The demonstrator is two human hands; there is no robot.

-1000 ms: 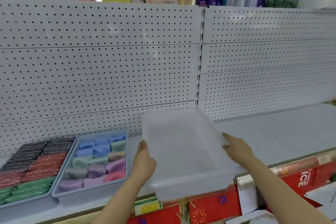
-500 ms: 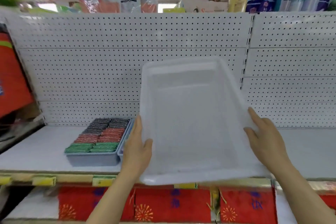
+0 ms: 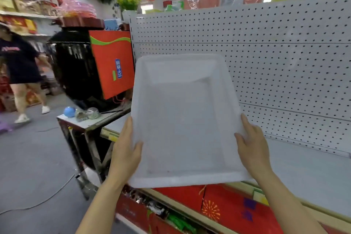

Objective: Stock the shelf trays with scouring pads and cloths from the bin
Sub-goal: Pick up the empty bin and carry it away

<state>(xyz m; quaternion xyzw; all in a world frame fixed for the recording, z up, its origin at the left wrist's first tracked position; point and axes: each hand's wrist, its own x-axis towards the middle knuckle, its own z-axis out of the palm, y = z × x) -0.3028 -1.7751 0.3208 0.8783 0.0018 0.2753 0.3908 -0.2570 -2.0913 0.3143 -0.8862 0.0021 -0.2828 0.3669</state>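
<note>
A translucent white plastic bin (image 3: 182,119) is held up in the air in front of me, tilted so its open inside faces me; nothing lies in it. My left hand (image 3: 126,150) grips its left rim, thumb inside. Gripping the right rim is my right hand (image 3: 250,144). The bin hangs over the left end of the white shelf (image 3: 307,167). The filled trays of pads and cloths are out of view.
A white pegboard wall (image 3: 266,59) backs the shelf. Red boxes (image 3: 218,207) sit on the lower shelf. To the left stand a small metal table (image 3: 81,123) with a blue ball, a red and black display (image 3: 110,62), and a person (image 3: 20,74) walking in the aisle. A cable crosses the grey floor.
I lifted the bin off the shelf and tipped it up toward me. My view swung left, so the filled trays left the frame and the aisle came in.
</note>
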